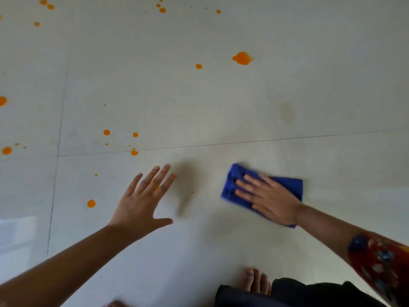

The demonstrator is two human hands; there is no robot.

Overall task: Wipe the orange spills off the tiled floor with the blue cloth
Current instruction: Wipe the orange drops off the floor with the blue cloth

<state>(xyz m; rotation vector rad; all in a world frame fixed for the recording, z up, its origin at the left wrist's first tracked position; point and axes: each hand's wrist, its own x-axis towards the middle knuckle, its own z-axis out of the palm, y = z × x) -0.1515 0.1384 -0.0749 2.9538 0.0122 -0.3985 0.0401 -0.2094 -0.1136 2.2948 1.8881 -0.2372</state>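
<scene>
A folded blue cloth [287,185] lies flat on the pale tiled floor [199,103], right of centre. My right hand [269,197] presses on top of it, palm down with fingers spread. My left hand [143,197] hovers over the floor to the left, open with fingers apart, holding nothing. Orange spills dot the floor: a large blot [242,58] far ahead, a small drop [198,66] beside it, a drop [91,203] left of my left hand, and several more [134,152] along the tile joint and toward the left and far edges.
My bare foot [256,282] and dark clothing [298,293] sit at the bottom edge, below the cloth. A faint dull smear [287,112] marks the floor ahead of the cloth. Thin grout lines [243,142] cross the tiles.
</scene>
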